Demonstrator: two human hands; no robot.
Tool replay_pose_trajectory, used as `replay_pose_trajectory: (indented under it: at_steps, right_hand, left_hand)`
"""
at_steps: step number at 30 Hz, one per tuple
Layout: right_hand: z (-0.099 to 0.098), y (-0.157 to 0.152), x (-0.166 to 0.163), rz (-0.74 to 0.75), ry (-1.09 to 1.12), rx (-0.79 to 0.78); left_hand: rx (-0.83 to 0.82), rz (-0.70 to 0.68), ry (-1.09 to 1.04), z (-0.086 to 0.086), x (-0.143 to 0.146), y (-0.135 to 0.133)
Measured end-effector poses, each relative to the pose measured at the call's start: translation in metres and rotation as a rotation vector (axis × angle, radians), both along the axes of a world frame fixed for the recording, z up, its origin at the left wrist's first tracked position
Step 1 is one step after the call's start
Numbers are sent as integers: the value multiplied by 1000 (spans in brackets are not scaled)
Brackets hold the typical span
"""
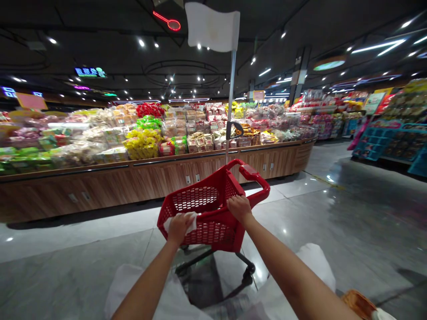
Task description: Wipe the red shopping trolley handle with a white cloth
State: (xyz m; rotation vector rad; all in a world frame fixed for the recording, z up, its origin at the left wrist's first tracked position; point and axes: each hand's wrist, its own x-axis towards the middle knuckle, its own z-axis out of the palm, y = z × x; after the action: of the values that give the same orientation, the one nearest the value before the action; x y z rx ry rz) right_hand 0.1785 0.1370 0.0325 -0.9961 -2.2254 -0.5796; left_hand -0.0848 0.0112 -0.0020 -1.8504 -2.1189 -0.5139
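Observation:
A small red plastic shopping cart (207, 209) stands on the grey floor right in front of me. My left hand (179, 227) presses a white cloth (191, 221) against the cart's near rim, fingers closed on it. My right hand (239, 208) grips the cart's rim near the red handle (256, 178). A metal pole (230, 111) rises from the cart and carries a white flag (212, 26).
A long wooden display counter (133, 178) piled with packaged snacks runs across behind the cart. More shelves and blue crates (383, 142) stand at the right. Glossy tiled floor (333, 213) spreads to the right.

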Motion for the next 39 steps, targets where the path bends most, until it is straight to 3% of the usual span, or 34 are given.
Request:
replay_pose_trajectory:
  at_steps: [2,4,10,13,16,21,24,27,34,36,39]
  right_hand:
    - [1,0,0,-1,4,-4]
    - [1,-1,-2,-8,16,-6]
    - [-2,-4,-6,9,30,6]
    - [-2,-3,-1,17,22,14]
    - [-1,0,12,24,2,24]
    - [2,13,41,17,-21,36]
    - [4,21,50,10,-22,33]
    - [6,24,52,-6,-22,29]
    - [1,14,43,-17,-8,30]
    - [-1,11,44,-15,-6,28]
    - [0,11,49,-15,-10,27]
  left_hand:
    - [-7,43,-14,-1,-21,-10]
    - [-13,73,-28,3,-14,-7]
    - [-30,-57,-107,29,106,50]
    - [-9,-117,-133,35,141,65]
    - [-27,-165,-76,27,123,56]
    - [-102,-92,50,2,32,9]
    - [-105,-68,48,-4,2,-11]
    - [-94,-29,47,0,21,-4]
    - [-103,-200,35,30,160,72]
    - [-93,-236,30,33,171,77]
    - [-92,-247,36,24,143,62]
